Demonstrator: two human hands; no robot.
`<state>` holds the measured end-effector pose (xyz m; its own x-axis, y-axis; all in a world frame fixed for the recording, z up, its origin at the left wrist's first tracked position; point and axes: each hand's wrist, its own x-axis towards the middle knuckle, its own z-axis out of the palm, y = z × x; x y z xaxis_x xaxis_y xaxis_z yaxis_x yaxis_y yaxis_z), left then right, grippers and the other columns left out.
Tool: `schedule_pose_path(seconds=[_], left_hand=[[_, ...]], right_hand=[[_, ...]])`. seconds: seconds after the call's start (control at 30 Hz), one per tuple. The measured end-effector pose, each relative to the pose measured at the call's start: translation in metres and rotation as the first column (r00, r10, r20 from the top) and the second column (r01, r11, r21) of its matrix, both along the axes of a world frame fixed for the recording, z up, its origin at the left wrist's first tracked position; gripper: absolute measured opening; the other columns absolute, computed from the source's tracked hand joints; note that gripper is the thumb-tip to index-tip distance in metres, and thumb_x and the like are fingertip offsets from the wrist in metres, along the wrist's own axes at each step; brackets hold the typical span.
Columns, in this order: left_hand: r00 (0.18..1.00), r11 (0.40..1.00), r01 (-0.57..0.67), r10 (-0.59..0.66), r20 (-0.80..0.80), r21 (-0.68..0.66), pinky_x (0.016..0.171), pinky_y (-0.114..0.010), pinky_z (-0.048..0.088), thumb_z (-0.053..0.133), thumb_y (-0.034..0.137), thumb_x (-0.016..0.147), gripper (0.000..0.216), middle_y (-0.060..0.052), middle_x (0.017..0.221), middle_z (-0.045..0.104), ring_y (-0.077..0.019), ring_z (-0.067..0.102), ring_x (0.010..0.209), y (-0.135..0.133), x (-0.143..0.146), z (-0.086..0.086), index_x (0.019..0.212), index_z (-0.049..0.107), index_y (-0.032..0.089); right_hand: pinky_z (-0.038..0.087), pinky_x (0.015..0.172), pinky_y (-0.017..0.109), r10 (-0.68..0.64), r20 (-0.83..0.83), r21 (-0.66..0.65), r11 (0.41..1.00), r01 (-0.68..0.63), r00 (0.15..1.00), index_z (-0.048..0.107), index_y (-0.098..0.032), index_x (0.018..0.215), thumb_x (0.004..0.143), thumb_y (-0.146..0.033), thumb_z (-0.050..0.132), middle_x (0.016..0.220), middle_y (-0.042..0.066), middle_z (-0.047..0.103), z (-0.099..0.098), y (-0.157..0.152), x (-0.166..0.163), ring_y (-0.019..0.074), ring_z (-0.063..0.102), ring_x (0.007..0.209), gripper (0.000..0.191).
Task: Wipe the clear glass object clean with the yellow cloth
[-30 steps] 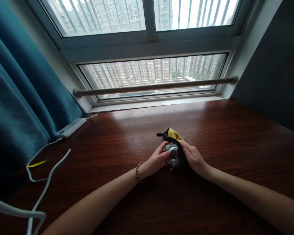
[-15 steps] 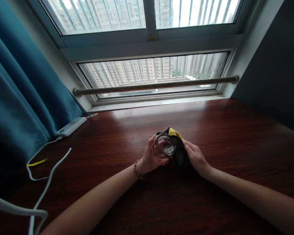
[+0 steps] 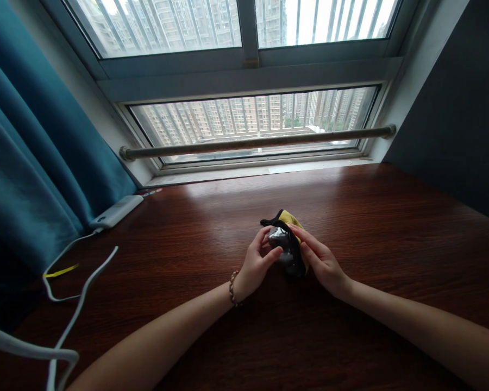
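Observation:
A clear glass cup is tilted between my hands, partly hidden by a yellow and dark grey cloth with a black edge. My left hand, a beaded bracelet at its wrist, curls around the cup's left side with the thumb in front. From the right, my right hand pinches the cloth and presses it against the glass. The cloth's yellow side shows at the top and along the right. Most of the cup's body is hidden behind the cloth and fingers.
A reddish-brown wooden tabletop reaches the window. At the left lie a white power strip, a white cable and a yellow strip, beside a blue curtain. A metal rail crosses the lower window.
The cup has turned from showing its round end to lying tilted against the cloth. My right hand has brought the cloth leftward over the glass, and my left hand has shifted its grip.

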<state>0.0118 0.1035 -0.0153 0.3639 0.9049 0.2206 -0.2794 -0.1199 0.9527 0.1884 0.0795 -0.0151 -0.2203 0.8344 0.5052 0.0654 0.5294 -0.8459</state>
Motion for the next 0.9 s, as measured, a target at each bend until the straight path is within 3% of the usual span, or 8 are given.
schedule_pose_path(seconds=[0.1,0.3,0.47,0.6,0.73,0.9], left_hand=[[0.997,0.993,-0.05,0.056,-0.058,0.108,0.083,-0.026,0.051,0.068,0.028,0.077,0.058,-0.006,0.12,0.053,-0.0169,0.058,0.1,-0.003,-0.001,0.0,0.126,0.038,0.026],[0.894,0.921,-0.209,0.316,-0.317,0.329,0.08,-0.03,0.052,0.064,0.027,0.079,0.073,-0.01,0.126,0.042,-0.0188,0.051,0.102,-0.001,-0.004,-0.007,0.139,0.023,0.03],[0.765,0.774,-0.21,0.51,-0.392,0.597,0.098,-0.043,0.04,0.072,0.021,0.069,0.091,-0.01,0.132,0.043,-0.0253,0.042,0.117,0.002,-0.005,-0.007,0.141,0.017,0.03],[0.766,0.737,-0.179,0.52,-0.378,0.652,0.098,-0.043,0.041,0.073,0.024,0.069,0.094,-0.012,0.136,0.039,-0.0255,0.044,0.119,0.002,-0.006,-0.007,0.141,0.012,0.029],[0.803,0.786,-0.182,0.465,-0.372,0.591,0.104,-0.045,0.038,0.073,0.026,0.069,0.097,-0.013,0.138,0.039,-0.0268,0.042,0.125,0.002,-0.006,-0.008,0.141,0.009,0.029],[0.852,0.818,-0.084,0.355,-0.384,0.569,0.113,-0.048,0.028,0.073,0.027,0.07,0.094,-0.012,0.144,0.033,-0.0274,0.032,0.134,0.005,-0.004,-0.006,0.141,0.01,0.025]], right_hand=[[0.027,0.109,0.034,-0.02,-0.049,-0.086,0.996,0.016,0.999,0.047,-0.035,0.132,0.098,-0.03,0.041,0.135,-0.001,0.044,-0.003,0.001,0.0,0.0169,0.039,0.126,0.035],[0.036,0.104,0.03,-0.019,-0.138,-0.22,0.975,-0.012,0.99,0.051,-0.024,0.128,0.094,-0.034,0.049,0.13,0.003,0.05,-0.01,0.003,-0.001,0.0164,0.045,0.121,0.036],[0.041,0.097,0.023,0.108,-0.236,-0.297,0.938,-0.178,0.966,0.044,-0.02,0.13,0.087,-0.029,0.061,0.128,0.005,0.051,-0.012,0.005,-0.006,0.015,0.049,0.117,0.046],[0.043,0.094,0.024,0.133,-0.327,-0.346,0.905,-0.249,0.936,0.048,-0.017,0.121,0.084,-0.026,0.065,0.122,0.007,0.054,-0.011,0.007,-0.005,0.016,0.052,0.112,0.042],[0.043,0.092,0.033,0.119,-0.456,-0.442,0.83,-0.34,0.882,0.047,-0.013,0.121,0.083,-0.025,0.066,0.121,0.012,0.054,-0.013,0.008,-0.003,0.0213,0.052,0.11,0.044],[0.046,0.084,0.031,0.065,-0.596,-0.485,0.765,-0.423,0.8,0.051,-0.009,0.112,0.078,-0.02,0.069,0.11,0.013,0.058,-0.009,0.007,-0.005,0.0203,0.057,0.099,0.04]])
